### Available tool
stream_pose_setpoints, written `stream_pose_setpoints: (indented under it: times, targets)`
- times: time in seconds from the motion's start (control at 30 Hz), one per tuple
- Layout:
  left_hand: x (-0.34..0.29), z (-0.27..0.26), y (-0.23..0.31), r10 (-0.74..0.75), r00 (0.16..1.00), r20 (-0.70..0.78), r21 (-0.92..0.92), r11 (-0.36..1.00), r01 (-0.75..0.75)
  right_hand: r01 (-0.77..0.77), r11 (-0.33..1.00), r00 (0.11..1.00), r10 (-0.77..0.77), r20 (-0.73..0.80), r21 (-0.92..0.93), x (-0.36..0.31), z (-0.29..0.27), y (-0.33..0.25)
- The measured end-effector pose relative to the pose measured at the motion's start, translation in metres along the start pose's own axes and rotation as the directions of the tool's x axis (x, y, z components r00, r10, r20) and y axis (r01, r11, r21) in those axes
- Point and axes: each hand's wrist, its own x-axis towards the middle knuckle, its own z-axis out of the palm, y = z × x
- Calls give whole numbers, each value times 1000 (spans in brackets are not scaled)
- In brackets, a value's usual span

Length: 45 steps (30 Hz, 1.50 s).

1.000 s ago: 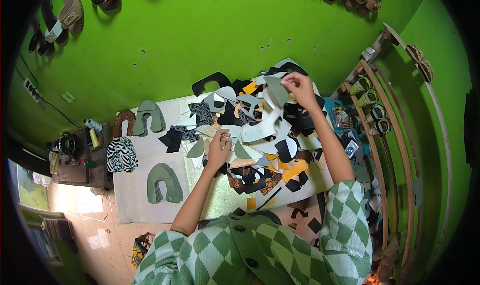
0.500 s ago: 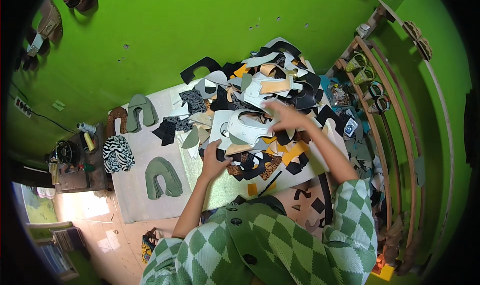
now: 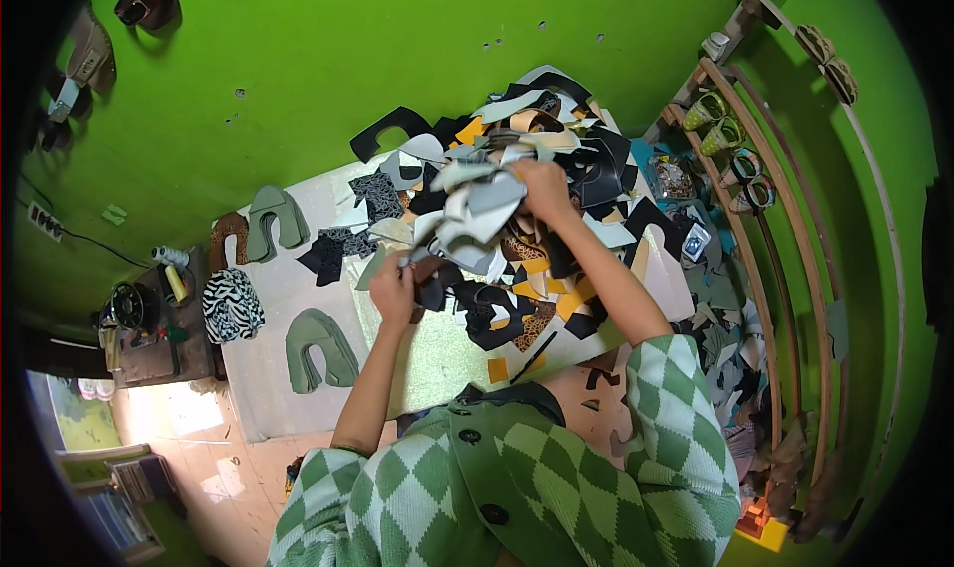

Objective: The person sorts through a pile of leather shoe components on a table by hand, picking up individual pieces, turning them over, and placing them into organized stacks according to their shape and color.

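A blurred bunch of white and grey leather-like scraps (image 3: 475, 209) is lifted over the table between my two hands. My right hand (image 3: 545, 191) is closed on its right end. At its lower left end, my left hand (image 3: 392, 287) is closed with the fingertips on a grey strip of it. Beneath and behind lies a heap of cut scraps in black, white, orange, tan and leopard print, with a black curved piece (image 3: 390, 135) at its far left edge. Orange and leopard-print scraps (image 3: 534, 326) lie on the near side of the heap.
Stacks of green U-shaped pieces (image 3: 320, 353) and a zebra-print bundle (image 3: 234, 306) sit on the table's left. Beyond stands a small side table (image 3: 164, 353) with thread spools. At right, a wooden rack (image 3: 755, 239) holds sandals above a pile of scraps (image 3: 725, 338).
The white and grey pieces that lay on the heap are now gathered and lifted. My right hand has closed on them and moved slightly up; my left hand has closed and shifted left.
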Motion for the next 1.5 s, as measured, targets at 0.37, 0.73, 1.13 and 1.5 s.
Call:
stream_pose_setpoints:
  times: [0.37,0.73,1.13,1.5]
  targets:
    - [-2,-20,-14,-67,995,-75,-164,985,54,-247,956,937,194,-290,-158,88,-69,9]
    - [-17,-26,-4,165,747,645,-342,936,88,-455,887,859,412,-305,-82,78,-98,36]
    - [-7,-27,-51,-148,880,452,-408,843,351,-276,911,434,-168,885,308,2,-34,28]
    - [4,17,-20,29,931,363,-423,896,136,-326,923,702,381,602,-205,49,98,152]
